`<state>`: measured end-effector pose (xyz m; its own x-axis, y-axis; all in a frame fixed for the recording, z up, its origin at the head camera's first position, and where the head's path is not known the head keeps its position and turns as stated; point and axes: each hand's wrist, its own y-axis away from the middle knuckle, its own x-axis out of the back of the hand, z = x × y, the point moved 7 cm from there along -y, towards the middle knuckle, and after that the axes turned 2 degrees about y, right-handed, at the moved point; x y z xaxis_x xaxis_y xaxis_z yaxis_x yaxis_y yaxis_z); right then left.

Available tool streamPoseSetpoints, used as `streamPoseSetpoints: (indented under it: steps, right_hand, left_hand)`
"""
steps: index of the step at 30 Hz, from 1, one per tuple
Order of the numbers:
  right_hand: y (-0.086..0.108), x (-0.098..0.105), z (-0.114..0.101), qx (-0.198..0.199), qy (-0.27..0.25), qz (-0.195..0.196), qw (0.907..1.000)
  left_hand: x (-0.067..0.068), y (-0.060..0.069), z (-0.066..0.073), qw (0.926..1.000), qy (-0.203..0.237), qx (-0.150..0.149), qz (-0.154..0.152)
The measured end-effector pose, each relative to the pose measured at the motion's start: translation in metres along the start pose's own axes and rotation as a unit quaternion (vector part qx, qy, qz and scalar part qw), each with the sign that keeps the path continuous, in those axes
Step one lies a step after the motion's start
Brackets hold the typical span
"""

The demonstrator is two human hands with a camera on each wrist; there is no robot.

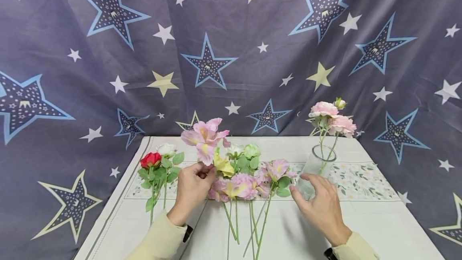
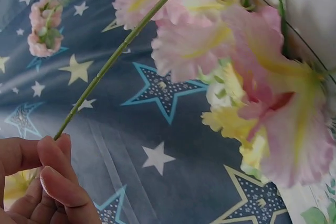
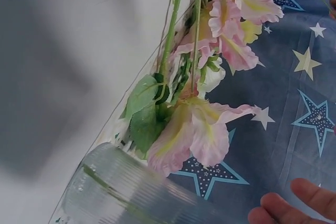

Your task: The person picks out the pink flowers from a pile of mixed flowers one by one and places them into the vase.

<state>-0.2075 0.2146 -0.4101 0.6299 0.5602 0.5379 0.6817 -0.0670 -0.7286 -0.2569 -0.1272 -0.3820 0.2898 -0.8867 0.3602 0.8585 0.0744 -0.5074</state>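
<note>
A dark curtain (image 1: 223, 19) printed with stars fills the background. Below it a white-covered table (image 1: 382, 228) carries a printed floral band (image 1: 364, 181) that runs across toward the left and right edges. Mid-table lies a cluster of pink-and-yellow blooms (image 1: 242, 185), stems toward the front edge. Nearer the back right corner stands a glass vase (image 1: 315, 167) holding pink flowers (image 1: 342, 125). By the left edge lie a red rose (image 1: 150, 159) and a white rose (image 1: 167, 149).

The right hand (image 1: 319, 204) has thumb and fingers spread, near the vase; the right wrist view shows a gap between them. The left hand (image 1: 193, 189), left of the cluster, pinches a flower (image 1: 205, 137) between thumb and fingers, the bloom just above the fingertips. Its thin green stem (image 2: 110, 69) juts out bare from that grip.
</note>
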Motion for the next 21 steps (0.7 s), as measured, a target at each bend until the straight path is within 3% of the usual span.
streamPoseSetpoints:
  steps: [8,15,18,21]
  right_hand:
    - [-0.003,-0.004,-0.008,0.005,-0.012,-0.005,0.9999]
    - [-0.005,-0.009,-0.018,0.011,-0.031,-0.006,0.9994]
    - [-0.006,-0.011,-0.023,0.019,-0.040,-0.006,0.9990]
    - [-0.006,-0.013,-0.030,0.030,-0.049,-0.002,0.9983]
  left_hand:
    - [-0.016,0.001,0.008,0.9990,0.040,0.002,-0.019]
    - [-0.035,0.007,0.011,0.9896,0.116,0.042,-0.074]
    - [-0.039,0.008,0.015,0.9911,0.106,0.029,-0.076]
    - [-0.041,0.008,0.022,0.9955,0.069,-0.007,-0.065]
